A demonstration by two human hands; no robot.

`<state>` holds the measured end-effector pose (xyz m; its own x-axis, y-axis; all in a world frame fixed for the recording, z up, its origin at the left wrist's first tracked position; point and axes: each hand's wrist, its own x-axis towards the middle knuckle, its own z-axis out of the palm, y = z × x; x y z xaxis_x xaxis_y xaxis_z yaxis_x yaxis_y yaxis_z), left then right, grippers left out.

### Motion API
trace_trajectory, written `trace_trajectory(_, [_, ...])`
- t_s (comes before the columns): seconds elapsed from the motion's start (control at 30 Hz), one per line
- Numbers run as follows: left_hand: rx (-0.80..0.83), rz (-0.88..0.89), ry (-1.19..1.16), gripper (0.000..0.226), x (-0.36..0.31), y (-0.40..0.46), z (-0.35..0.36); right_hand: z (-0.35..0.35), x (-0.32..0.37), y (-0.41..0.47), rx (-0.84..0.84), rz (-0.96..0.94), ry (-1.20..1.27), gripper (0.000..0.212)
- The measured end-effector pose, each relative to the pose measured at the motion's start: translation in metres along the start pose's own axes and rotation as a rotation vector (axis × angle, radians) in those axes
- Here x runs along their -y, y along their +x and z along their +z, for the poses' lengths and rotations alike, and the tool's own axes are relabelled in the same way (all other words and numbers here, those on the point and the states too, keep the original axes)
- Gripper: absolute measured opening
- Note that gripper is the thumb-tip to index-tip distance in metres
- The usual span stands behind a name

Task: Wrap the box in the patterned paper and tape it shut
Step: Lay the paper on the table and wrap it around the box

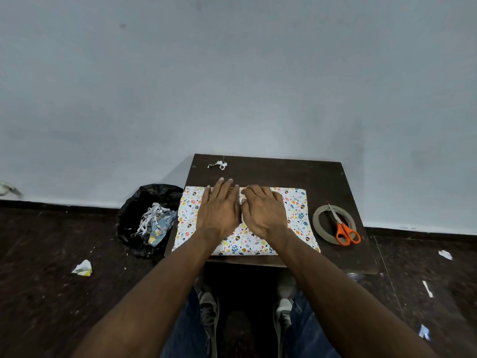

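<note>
Nearest to us, our two forearms reach out over our knees to the dark tabletop (pixel 271 169), where the patterned paper (pixel 296 218) lies spread with its near edge close to the tabletop's front edge. Our left hand (pixel 219 208) lies flat on the paper with straight fingers reaching past its far edge, grasping nothing; our right hand (pixel 263 210) rests just beside it, thumbs almost touching, its fingers bent down at the far edge of the paper, though we cannot tell whether they pinch that edge or only press it. We cannot see the box at all: it may sit under our hands and the sheet, or not yet be on the paper. We judge that we are at an early step, smoothing or creasing the sheet along its far side, with no tape applied anywhere we can see. To the right of the paper, well clear of our hands, the tape roll (pixel 320 223) lies flat with the orange-handled scissors (pixel 344 228) resting across it. The next move, as we read it, calls for one hand to hold the fold down while the other reaches right for the tape. Farther off, a crumpled paper scrap (pixel 218 165) sits near the tabletop's far edge, and a black bin (pixel 134 210) of offcuts stands on the floor to the left.
</note>
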<state>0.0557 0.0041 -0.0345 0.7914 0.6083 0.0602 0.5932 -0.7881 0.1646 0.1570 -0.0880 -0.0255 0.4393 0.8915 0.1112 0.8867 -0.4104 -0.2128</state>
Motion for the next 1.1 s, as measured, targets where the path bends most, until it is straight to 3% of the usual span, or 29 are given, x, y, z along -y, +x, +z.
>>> trace_trajectory(0.1, [0.078,0.022,0.002,0.053,0.004,0.002,0.001,0.006,-0.001,-0.002,-0.001,-0.031,-0.068,0.062])
trace_trajectory(0.2, [0.082,0.039,0.008,0.052,0.006,0.002,0.001,0.008,-0.002,0.000,0.139,-0.036,-0.052,0.063])
trace_trajectory(0.3, [0.091,0.013,-0.002,0.053,0.007,0.001,0.002,0.009,-0.004,0.002,0.177,-0.007,-0.065,0.059])
trace_trajectory(0.67, [0.091,-0.200,0.002,0.062,-0.004,-0.017,0.001,0.011,-0.003,-0.015,0.181,0.289,-0.057,0.090])
trace_trajectory(0.9, [0.138,-0.160,-0.072,0.062,0.003,-0.021,0.002,0.004,-0.017,-0.019,0.240,0.185,-0.045,0.075])
trace_trajectory(1.1, [0.257,0.041,-0.008,0.057,0.022,-0.023,-0.008,-0.004,-0.038,-0.020,0.320,0.047,-0.047,0.060])
